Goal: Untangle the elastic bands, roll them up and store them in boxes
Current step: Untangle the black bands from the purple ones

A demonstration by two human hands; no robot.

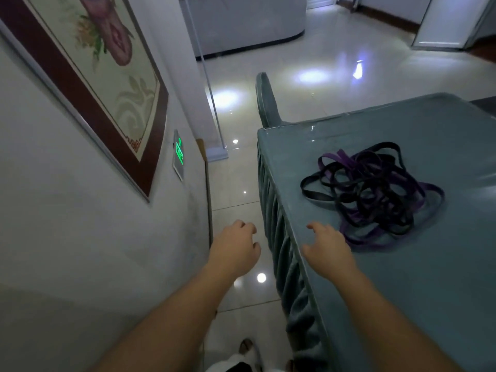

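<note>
The tangle of black and purple elastic bands (371,193) lies on the teal-covered table (442,264), just ahead of your right hand (328,249), which reaches empty with fingers relaxed. Your left hand (234,249) hangs loosely curled off the table's edge, holding nothing. No boxes show.

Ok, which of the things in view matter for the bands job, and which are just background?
For the job:
- tangle of black and purple bands
- table they lie on
- left hand, right hand, both holding nothing

Background:
- framed picture
- green sign
- chair

No boxes in view.
</note>
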